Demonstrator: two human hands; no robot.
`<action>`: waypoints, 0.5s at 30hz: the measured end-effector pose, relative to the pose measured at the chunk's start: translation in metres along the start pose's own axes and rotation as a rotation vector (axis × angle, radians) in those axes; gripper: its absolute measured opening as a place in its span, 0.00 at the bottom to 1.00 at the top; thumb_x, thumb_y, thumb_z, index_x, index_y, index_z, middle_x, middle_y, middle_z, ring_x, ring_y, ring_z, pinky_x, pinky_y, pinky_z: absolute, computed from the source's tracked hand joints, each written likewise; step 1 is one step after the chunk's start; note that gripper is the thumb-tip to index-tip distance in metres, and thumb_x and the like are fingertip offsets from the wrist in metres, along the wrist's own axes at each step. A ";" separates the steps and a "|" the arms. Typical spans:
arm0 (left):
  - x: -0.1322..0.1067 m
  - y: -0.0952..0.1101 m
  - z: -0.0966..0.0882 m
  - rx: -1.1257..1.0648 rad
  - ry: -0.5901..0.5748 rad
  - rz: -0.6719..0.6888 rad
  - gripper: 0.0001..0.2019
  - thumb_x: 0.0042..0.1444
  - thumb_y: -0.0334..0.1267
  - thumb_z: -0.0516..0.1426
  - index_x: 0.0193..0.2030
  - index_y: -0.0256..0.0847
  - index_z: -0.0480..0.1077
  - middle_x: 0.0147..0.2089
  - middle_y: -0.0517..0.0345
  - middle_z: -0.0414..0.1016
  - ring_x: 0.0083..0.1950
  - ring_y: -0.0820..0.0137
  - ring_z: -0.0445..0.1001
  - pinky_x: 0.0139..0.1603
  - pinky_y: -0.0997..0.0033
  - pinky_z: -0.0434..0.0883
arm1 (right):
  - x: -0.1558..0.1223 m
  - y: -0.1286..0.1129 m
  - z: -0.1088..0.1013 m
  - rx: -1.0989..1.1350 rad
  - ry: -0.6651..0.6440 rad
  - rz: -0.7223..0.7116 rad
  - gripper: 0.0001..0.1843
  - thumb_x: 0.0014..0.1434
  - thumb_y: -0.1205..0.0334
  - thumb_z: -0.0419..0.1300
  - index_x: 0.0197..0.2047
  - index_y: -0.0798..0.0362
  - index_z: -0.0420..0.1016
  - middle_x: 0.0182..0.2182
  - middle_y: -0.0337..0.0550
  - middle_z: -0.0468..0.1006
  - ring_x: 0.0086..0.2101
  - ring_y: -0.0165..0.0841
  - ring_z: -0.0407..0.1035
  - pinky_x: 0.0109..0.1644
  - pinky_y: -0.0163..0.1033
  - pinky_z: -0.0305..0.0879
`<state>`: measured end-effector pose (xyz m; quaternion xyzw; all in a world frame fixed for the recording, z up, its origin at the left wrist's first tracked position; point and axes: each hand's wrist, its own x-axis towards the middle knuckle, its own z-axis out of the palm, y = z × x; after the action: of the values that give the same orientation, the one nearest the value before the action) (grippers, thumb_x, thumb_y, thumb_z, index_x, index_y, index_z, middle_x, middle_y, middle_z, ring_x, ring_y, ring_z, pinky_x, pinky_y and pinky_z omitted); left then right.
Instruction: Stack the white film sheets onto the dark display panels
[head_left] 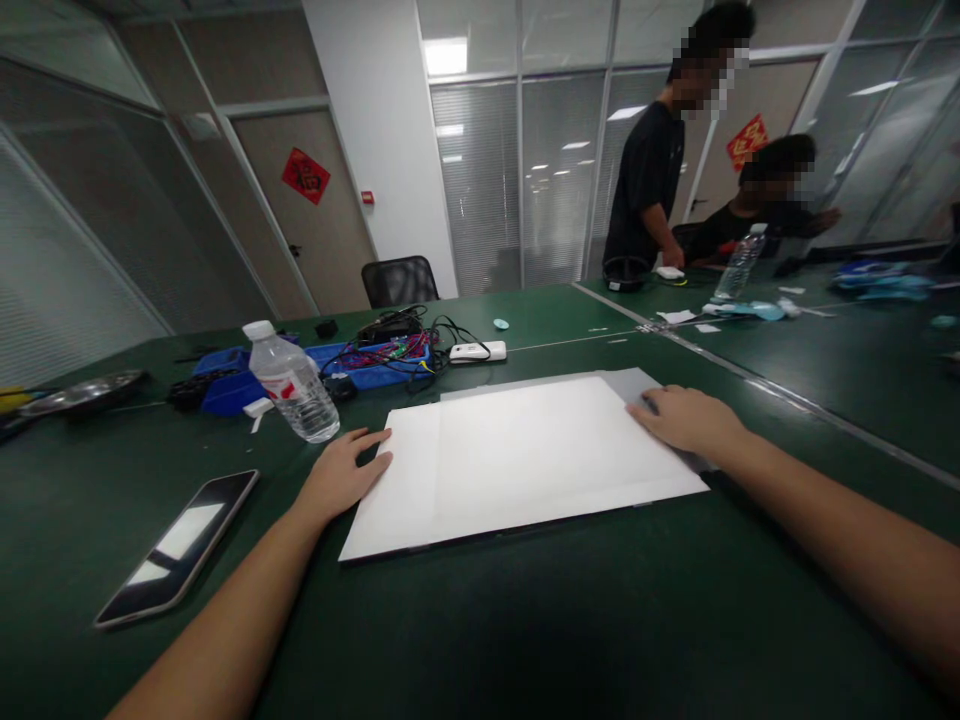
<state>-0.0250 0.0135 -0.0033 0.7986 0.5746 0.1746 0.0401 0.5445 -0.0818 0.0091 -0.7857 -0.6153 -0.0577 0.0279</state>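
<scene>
A wide sheet of white paper [525, 450] lies flat in front of me, with a faint crease near its left side. Behind its far right edge a greyish sheet [637, 379] shows; what else is beneath the paper is hidden. My left hand [346, 474] rests at the paper's left edge, thumb and fingers apart, tips touching it. At the right edge lies my right hand [686, 418], its fingers stretched over the border of the paper. A clear plastic water bottle [292, 385] stands just beyond my left hand. Left of that forearm is a phone [180, 550], screen up.
Blue trays [367, 365] hold tangled cables, with a white device [478, 352] beside them on the green table [480, 640]. A metal strip [765, 383] crosses the tabletop at right. Two people are at the far side, near another bottle [741, 265]. An office chair [400, 282] stands behind.
</scene>
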 end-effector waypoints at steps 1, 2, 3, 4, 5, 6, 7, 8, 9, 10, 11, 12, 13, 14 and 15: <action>0.000 0.000 0.000 -0.001 0.000 -0.003 0.33 0.63 0.59 0.51 0.67 0.45 0.75 0.71 0.43 0.71 0.70 0.47 0.71 0.72 0.46 0.63 | -0.002 -0.004 -0.001 0.000 0.009 -0.015 0.45 0.68 0.28 0.38 0.60 0.55 0.78 0.54 0.63 0.78 0.51 0.57 0.74 0.51 0.62 0.72; 0.000 0.000 0.000 -0.001 -0.002 -0.006 0.33 0.63 0.60 0.51 0.67 0.44 0.75 0.71 0.42 0.71 0.70 0.47 0.71 0.72 0.46 0.63 | -0.003 -0.008 -0.002 0.000 0.018 -0.030 0.46 0.67 0.27 0.38 0.60 0.55 0.79 0.54 0.63 0.78 0.50 0.57 0.75 0.51 0.62 0.72; 0.000 0.001 -0.001 -0.001 -0.005 -0.009 0.34 0.63 0.60 0.51 0.67 0.43 0.75 0.71 0.42 0.71 0.70 0.47 0.70 0.73 0.46 0.63 | -0.005 -0.011 -0.003 0.000 0.030 -0.045 0.46 0.67 0.27 0.38 0.59 0.54 0.79 0.53 0.63 0.78 0.49 0.56 0.75 0.50 0.62 0.73; 0.001 0.001 -0.001 0.000 -0.007 -0.009 0.35 0.63 0.61 0.50 0.67 0.42 0.74 0.71 0.41 0.71 0.70 0.47 0.70 0.73 0.47 0.62 | -0.006 -0.015 -0.004 0.000 0.043 -0.059 0.46 0.67 0.26 0.38 0.59 0.53 0.79 0.52 0.62 0.79 0.49 0.56 0.75 0.50 0.62 0.73; 0.001 0.000 0.000 0.001 -0.008 -0.009 0.35 0.63 0.61 0.50 0.68 0.41 0.74 0.71 0.40 0.71 0.70 0.47 0.70 0.73 0.47 0.63 | -0.008 -0.018 -0.005 -0.003 0.055 -0.073 0.46 0.67 0.26 0.38 0.59 0.53 0.79 0.51 0.62 0.79 0.48 0.55 0.75 0.50 0.61 0.73; 0.001 0.000 0.000 0.003 -0.005 -0.008 0.36 0.63 0.61 0.50 0.68 0.40 0.74 0.71 0.40 0.71 0.70 0.47 0.70 0.73 0.47 0.63 | -0.009 -0.021 -0.007 -0.009 0.064 -0.086 0.46 0.67 0.26 0.38 0.59 0.52 0.79 0.51 0.61 0.80 0.48 0.54 0.75 0.50 0.60 0.73; 0.001 0.000 0.000 0.006 0.000 -0.010 0.36 0.63 0.61 0.50 0.68 0.38 0.73 0.70 0.39 0.71 0.70 0.47 0.70 0.73 0.48 0.63 | -0.011 -0.024 -0.008 -0.016 0.069 -0.097 0.45 0.67 0.27 0.38 0.59 0.52 0.79 0.50 0.61 0.80 0.48 0.54 0.75 0.50 0.60 0.73; 0.002 0.000 0.001 0.009 0.003 -0.013 0.37 0.63 0.61 0.50 0.69 0.37 0.72 0.70 0.39 0.71 0.70 0.47 0.70 0.73 0.48 0.62 | -0.012 -0.027 -0.010 -0.024 0.070 -0.107 0.44 0.68 0.27 0.38 0.59 0.52 0.79 0.50 0.60 0.80 0.48 0.53 0.75 0.51 0.59 0.72; 0.002 0.000 0.001 0.011 0.004 -0.018 0.38 0.63 0.61 0.50 0.69 0.36 0.72 0.71 0.38 0.71 0.71 0.47 0.70 0.73 0.48 0.62 | -0.013 -0.030 -0.011 -0.030 0.070 -0.117 0.44 0.68 0.28 0.38 0.59 0.52 0.79 0.50 0.60 0.80 0.48 0.53 0.75 0.51 0.59 0.72; 0.002 -0.001 0.001 0.014 0.003 -0.024 0.39 0.63 0.62 0.50 0.69 0.34 0.71 0.71 0.38 0.71 0.71 0.47 0.69 0.74 0.49 0.62 | -0.015 -0.032 -0.012 -0.036 0.069 -0.127 0.44 0.68 0.28 0.39 0.59 0.52 0.79 0.50 0.60 0.80 0.48 0.53 0.75 0.50 0.58 0.72; 0.003 -0.001 0.002 0.017 -0.001 -0.031 0.39 0.63 0.62 0.50 0.69 0.33 0.71 0.71 0.37 0.70 0.71 0.47 0.69 0.74 0.49 0.61 | -0.016 -0.034 -0.014 -0.039 0.071 -0.136 0.43 0.68 0.28 0.39 0.59 0.52 0.79 0.51 0.59 0.80 0.48 0.52 0.75 0.50 0.58 0.72; 0.003 -0.001 0.002 0.020 -0.004 -0.037 0.40 0.62 0.62 0.50 0.69 0.32 0.72 0.71 0.36 0.70 0.72 0.47 0.68 0.74 0.49 0.61 | -0.017 -0.036 -0.015 -0.041 0.075 -0.146 0.43 0.68 0.28 0.39 0.58 0.51 0.79 0.51 0.59 0.80 0.48 0.52 0.75 0.50 0.58 0.72; 0.003 -0.002 0.002 0.024 -0.007 -0.040 0.40 0.62 0.62 0.50 0.68 0.31 0.72 0.71 0.36 0.70 0.72 0.47 0.68 0.74 0.49 0.61 | -0.018 -0.038 -0.016 -0.043 0.082 -0.156 0.43 0.68 0.28 0.39 0.58 0.51 0.80 0.51 0.59 0.80 0.48 0.52 0.75 0.49 0.58 0.72; 0.003 -0.002 0.002 0.027 -0.007 -0.041 0.40 0.62 0.63 0.50 0.67 0.32 0.73 0.71 0.36 0.70 0.72 0.47 0.69 0.74 0.49 0.61 | -0.019 -0.040 -0.017 -0.043 0.088 -0.168 0.43 0.68 0.28 0.39 0.58 0.50 0.80 0.51 0.58 0.80 0.48 0.52 0.75 0.49 0.58 0.72; 0.003 -0.003 0.003 0.031 -0.005 -0.041 0.39 0.62 0.63 0.50 0.66 0.32 0.74 0.72 0.37 0.70 0.71 0.47 0.69 0.74 0.49 0.61 | -0.019 -0.041 -0.017 -0.042 0.094 -0.181 0.43 0.69 0.28 0.38 0.59 0.50 0.80 0.52 0.58 0.80 0.48 0.52 0.75 0.49 0.58 0.72</action>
<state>-0.0257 0.0178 -0.0058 0.7875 0.5934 0.1629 0.0325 0.4991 -0.0926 0.0228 -0.7238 -0.6803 -0.1096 0.0350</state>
